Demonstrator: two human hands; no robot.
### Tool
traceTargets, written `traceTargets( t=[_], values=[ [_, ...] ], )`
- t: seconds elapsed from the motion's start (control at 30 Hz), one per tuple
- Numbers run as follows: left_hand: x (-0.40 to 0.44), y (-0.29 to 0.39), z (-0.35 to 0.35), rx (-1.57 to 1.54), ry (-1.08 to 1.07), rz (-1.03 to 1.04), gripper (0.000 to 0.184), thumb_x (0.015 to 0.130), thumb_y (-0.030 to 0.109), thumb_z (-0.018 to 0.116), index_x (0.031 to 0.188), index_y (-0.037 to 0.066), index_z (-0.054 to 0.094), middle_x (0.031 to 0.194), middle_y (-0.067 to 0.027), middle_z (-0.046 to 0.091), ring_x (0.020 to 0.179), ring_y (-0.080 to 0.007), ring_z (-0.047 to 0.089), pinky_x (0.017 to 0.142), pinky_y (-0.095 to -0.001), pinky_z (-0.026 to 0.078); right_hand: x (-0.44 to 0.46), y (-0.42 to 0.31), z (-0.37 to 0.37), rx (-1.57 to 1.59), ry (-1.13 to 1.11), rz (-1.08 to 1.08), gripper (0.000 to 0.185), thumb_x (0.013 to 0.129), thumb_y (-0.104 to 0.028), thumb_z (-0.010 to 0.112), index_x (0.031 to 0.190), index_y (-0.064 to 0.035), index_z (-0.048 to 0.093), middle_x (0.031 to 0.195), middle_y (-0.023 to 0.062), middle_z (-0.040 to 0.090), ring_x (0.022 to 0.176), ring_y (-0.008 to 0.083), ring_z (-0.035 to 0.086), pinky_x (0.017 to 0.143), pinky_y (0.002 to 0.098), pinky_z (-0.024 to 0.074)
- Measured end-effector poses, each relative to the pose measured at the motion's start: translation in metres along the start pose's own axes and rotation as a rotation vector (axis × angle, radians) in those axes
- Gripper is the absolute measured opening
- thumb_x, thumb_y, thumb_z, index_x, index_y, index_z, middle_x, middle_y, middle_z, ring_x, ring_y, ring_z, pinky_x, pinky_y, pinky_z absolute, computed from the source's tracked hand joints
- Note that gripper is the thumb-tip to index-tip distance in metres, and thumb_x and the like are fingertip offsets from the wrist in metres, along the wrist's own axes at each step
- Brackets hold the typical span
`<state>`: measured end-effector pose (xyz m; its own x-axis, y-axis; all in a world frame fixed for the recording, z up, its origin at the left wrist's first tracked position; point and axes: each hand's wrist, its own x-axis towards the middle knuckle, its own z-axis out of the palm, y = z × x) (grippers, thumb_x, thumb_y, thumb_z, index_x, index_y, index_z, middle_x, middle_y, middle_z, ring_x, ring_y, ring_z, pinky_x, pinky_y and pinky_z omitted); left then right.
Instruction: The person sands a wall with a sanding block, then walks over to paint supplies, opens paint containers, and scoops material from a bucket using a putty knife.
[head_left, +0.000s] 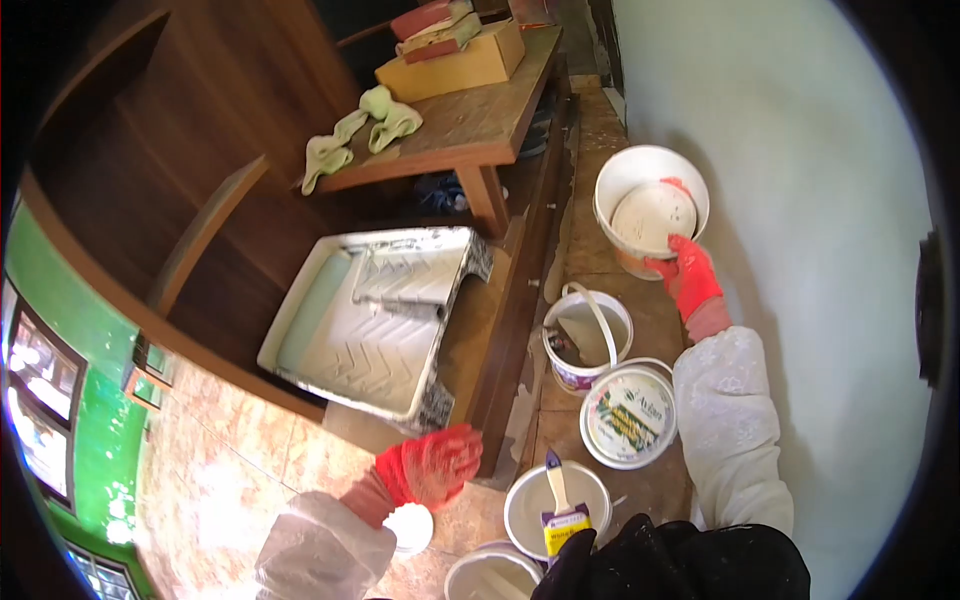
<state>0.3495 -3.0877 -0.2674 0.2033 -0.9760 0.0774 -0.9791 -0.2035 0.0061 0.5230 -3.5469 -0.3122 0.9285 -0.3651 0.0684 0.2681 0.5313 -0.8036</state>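
My right hand [690,283], in a red glove, grips the near rim of a white bucket [608,215]. A round whitish disc with red smears shows inside this bucket. My left hand [430,467], also red-gloved, holds nothing. Its fingers are stretched out beside the end of a wooden ledge [497,415], below the paint tray [300,285]. Between my arms stand a small white pail [570,378] with a raised handle and a lidded tub [628,415] with a printed label. Closer to me, a paintbrush [560,500] lies across an open white tub [520,503].
A wooden bench [465,130] bears pale green gloves [392,118] and a cardboard box [455,62]. Brown shelving [220,130] rises on the left, a pale wall [800,200] on the right. Another white tub [460,575] and a white round lid [412,530] are near my left forearm.
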Motion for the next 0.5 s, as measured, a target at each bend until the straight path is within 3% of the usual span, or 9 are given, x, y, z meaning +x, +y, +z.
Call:
traceTargets(
  t=[0.07,0.17,0.2,0.27,0.33,0.47,0.5],
  values=[
    [0.005,-0.001,0.007,0.163,0.137,-0.015,0.051,0.064,0.018,0.067,0.110,-0.002,0.059,0.120,-0.0181,0.056,0.118,-0.0361,0.050,0.099,-0.0470,0.044,-0.029,-0.035,0.023,-0.022,0.048,0.023,0.038,0.089,-0.014,0.058,0.122,0.0024,0.050,0.120,0.0166,0.057,0.105,0.0317,0.060,0.080,0.0439,0.0570],
    [-0.007,0.003,0.014,0.235,0.248,-0.061,0.050,0.069,0.021,0.066,0.115,0.001,0.059,0.125,-0.0162,0.054,0.121,-0.0349,0.049,0.095,-0.0447,0.045,-0.105,-0.088,0.054,-0.009,-0.207,0.007,0.041,0.091,-0.016,0.058,0.126,0.0030,0.047,0.125,0.0169,0.055,0.111,0.0327,0.057,0.093,0.0451,0.0503],
    [-0.006,0.010,0.003,0.257,0.337,-0.049,0.047,0.070,0.018,0.067,0.112,0.001,0.060,0.121,-0.0159,0.056,0.117,-0.0349,0.051,0.093,-0.0439,0.046,-0.120,-0.101,0.050,-0.039,-0.289,0.019,0.039,0.091,-0.014,0.060,0.124,0.0029,0.049,0.119,0.0150,0.059,0.105,0.0302,0.059,0.089,0.0399,0.0515],
    [-0.008,0.018,-0.011,0.186,0.519,-0.002,0.039,0.072,0.012,0.069,0.108,0.001,0.061,0.112,-0.0161,0.058,0.106,-0.0356,0.055,0.090,-0.0431,0.048,-0.123,-0.111,0.021,-0.843,-0.401,-0.459,0.036,0.089,-0.010,0.062,0.122,0.0023,0.052,0.110,0.0124,0.064,0.098,0.0257,0.061,0.084,0.0353,0.0514],
    [-0.030,0.037,-0.022,0.160,0.808,0.024,0.032,0.075,0.008,0.066,0.106,0.002,0.060,0.108,-0.0151,0.059,0.100,-0.0357,0.057,0.086,-0.0435,0.049,-0.217,-0.139,0.074,-1.025,-0.371,-0.394,0.033,0.088,-0.005,0.062,0.119,0.0027,0.054,0.102,0.0098,0.066,0.091,0.0215,0.062,0.081,0.0321,0.0501],
    [-0.103,0.081,-0.039,0.112,0.990,-0.329,0.026,0.078,0.007,0.064,0.104,0.006,0.062,0.104,-0.0126,0.060,0.095,-0.0330,0.059,0.082,-0.0391,0.051,-0.330,-0.152,0.109,-1.138,-0.369,-0.289,0.029,0.089,-0.005,0.060,0.116,0.0013,0.054,0.106,0.0123,0.064,0.096,0.0243,0.061,0.083,0.0346,0.0511],
    [-0.125,0.090,-0.040,0.093,0.957,-0.397,0.023,0.081,0.009,0.064,0.105,0.007,0.062,0.102,-0.0131,0.061,0.094,-0.0313,0.060,0.081,-0.0367,0.051,-0.351,-0.151,0.114,-0.723,-0.338,-0.004,0.028,0.090,-0.005,0.058,0.116,0.0008,0.054,0.111,0.0137,0.061,0.099,0.0265,0.060,0.085,0.0362,0.0514]
  ],
)
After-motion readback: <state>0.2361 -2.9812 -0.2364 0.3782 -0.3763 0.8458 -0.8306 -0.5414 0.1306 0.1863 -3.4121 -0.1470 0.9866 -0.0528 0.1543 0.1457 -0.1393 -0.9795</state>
